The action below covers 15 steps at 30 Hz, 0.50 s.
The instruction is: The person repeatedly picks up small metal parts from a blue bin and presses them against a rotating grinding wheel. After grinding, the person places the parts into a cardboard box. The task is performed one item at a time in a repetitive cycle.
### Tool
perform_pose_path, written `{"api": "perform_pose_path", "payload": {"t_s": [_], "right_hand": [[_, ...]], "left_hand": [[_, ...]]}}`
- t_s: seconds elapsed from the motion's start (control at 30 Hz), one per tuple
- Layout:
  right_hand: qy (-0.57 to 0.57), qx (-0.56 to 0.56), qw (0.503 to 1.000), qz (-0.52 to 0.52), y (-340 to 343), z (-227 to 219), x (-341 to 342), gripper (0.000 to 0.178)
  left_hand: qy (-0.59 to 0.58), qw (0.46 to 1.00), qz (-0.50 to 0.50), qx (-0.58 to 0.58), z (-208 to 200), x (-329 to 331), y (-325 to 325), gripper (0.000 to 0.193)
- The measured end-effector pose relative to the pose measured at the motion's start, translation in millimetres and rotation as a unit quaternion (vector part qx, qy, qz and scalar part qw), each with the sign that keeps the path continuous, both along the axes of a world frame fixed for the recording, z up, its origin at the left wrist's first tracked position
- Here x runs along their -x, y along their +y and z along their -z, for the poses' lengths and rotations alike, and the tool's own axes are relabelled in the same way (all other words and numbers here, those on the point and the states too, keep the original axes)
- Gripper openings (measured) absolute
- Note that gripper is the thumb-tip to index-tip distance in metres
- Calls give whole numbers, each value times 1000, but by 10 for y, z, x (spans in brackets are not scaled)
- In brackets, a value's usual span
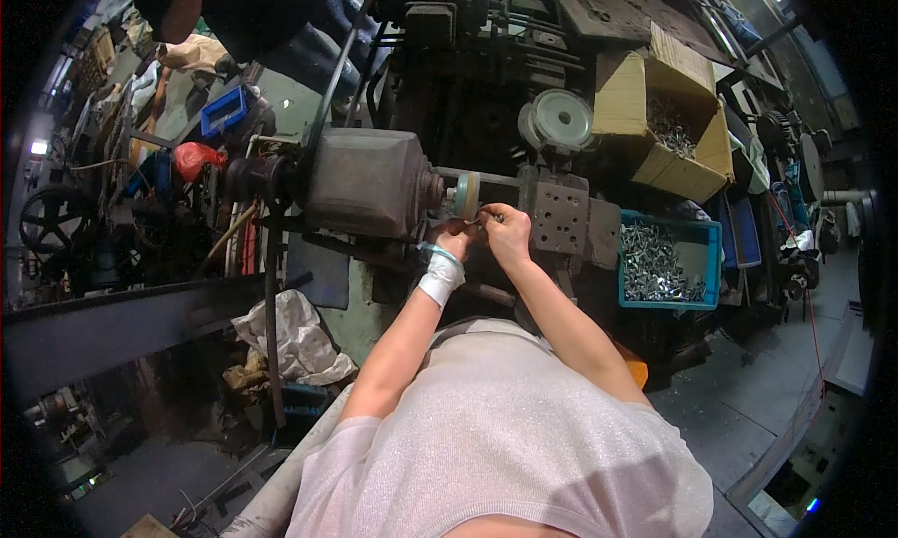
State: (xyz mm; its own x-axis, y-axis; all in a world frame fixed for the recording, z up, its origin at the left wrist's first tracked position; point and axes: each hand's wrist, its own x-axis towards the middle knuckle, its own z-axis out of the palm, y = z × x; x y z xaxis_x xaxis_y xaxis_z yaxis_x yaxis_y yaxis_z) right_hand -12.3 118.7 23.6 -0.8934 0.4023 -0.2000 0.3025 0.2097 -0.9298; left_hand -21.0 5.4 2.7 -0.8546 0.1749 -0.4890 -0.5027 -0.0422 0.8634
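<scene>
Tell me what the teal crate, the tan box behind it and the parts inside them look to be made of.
The teal crate: apparently moulded plastic, with a smooth, even colour. The tan box: corrugated cardboard, matte with folded flaps. The small parts in both: probably bare metal, silvery and glinting. Their exact alloy cannot be told.

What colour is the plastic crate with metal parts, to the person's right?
Teal blue crate; the head view shows it.
</scene>
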Motion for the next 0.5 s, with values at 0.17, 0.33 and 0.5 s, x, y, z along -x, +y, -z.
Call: {"api": "perform_pose_path", "payload": {"t_s": [0.17,0.33,0.5], "right_hand": [[7,22,1000,13,-30,-36,5,14],[-9,188,981,43,4,-40,-87,11],[-35,538,841,49,241,-471,-285,7]], "left_hand": [[13,1000,-11,-14,-192,-11,26,17],[-33,999,15,-23,-234,-98,-33,19],[-182,915,16,-361,-309,-228,-285,28]]}}
